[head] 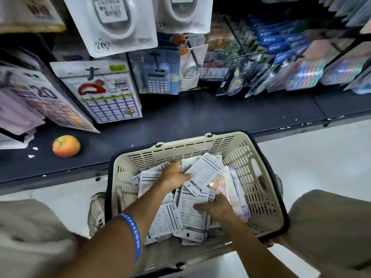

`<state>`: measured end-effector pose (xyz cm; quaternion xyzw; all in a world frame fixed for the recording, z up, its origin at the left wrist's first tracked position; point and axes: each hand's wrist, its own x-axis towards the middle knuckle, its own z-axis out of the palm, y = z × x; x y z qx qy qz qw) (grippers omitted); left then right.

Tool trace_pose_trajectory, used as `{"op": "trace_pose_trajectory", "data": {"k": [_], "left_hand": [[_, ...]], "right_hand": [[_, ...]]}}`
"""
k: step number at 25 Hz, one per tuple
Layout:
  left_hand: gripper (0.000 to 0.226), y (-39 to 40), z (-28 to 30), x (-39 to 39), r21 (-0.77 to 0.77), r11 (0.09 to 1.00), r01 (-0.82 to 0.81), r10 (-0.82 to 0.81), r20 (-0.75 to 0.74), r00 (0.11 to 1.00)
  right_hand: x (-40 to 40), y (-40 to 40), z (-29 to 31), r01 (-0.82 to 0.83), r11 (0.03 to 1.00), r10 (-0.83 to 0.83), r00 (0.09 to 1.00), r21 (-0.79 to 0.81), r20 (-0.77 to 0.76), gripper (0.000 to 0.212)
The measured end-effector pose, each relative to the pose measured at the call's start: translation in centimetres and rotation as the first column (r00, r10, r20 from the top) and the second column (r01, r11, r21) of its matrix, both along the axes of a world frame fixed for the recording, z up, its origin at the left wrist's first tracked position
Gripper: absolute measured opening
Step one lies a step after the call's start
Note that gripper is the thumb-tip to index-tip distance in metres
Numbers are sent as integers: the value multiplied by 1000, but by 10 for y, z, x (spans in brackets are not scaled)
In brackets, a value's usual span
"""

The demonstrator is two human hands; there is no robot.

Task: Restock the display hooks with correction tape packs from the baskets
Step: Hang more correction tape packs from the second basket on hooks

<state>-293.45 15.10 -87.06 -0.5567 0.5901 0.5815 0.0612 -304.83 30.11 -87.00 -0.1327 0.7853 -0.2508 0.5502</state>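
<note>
Both hands reach down into the cream basket [236, 141]: the left hand [175, 174] pinches one correction tape pack [204, 173], and the right hand [217, 207] lies flat-fingered on the heaped packs [170, 217]. The basket sits on the pale floor [313, 157] before a dark shelf [180, 117]. An orange fruit [66, 145] lies on the shelf beneath hanging calculators [157, 77].

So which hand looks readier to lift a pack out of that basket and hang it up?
Probably the left hand. It already grips a correction tape pack tilted above the pile, on the basket's far side, nearest the display hooks. The right hand only rests on packs lying flat.
</note>
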Motion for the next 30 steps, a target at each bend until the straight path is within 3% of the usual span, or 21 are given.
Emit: {"op": "trace_pose_trajectory", "data": {"k": [3,7,9,10,12,14,17,20,22,25,27,28,30], "left_hand": [[68,4,-1,-9,0,999,-46,46,6,999],[34,0,7,-3,61,989,-133,136,-62,989],[25,-13,18,15,103,992,-71,72,-15,997],[23,-19,23,28,123,992,26,-33,61,998],[27,-21,30,55,245,943,224,-276,206,939],[40,-11,29,74,368,883,291,-391,233,890],[57,13,13,79,257,921,294,-356,246,901],[70,31,4,72,141,975,173,-202,219,955],[68,36,-2,71,151,976,154,-183,200,963],[45,29,-4,74,268,954,134,-171,121,978],[35,24,1,73,265,946,188,-212,66,975],[35,23,4,71,246,942,229,-250,57,967],[61,26,8,67,201,945,258,-272,47,961]], "right_hand": [[-4,0,-2,30,1000,-30,999,-2,24,28],[-12,4,-1,58,998,-58,997,4,59,26],[-19,6,-3,96,995,-97,993,9,67,26],[-20,6,-3,115,993,-116,991,12,69,27],[-18,4,-1,131,991,-131,987,9,95,31],[-12,0,2,125,991,-115,977,-45,179,37],[0,-5,4,96,977,-32,949,-191,313,41],[15,-12,0,0,982,63,942,-189,331,57],[20,-16,-4,-32,988,79,946,-151,315,64],[15,-20,-7,-90,986,130,941,-141,313,48],[10,-19,-10,-129,980,173,929,-153,326,41],[9,-18,-11,-118,980,166,928,-158,333,42],[9,-17,-11,-60,981,123,931,-187,343,52]]}}
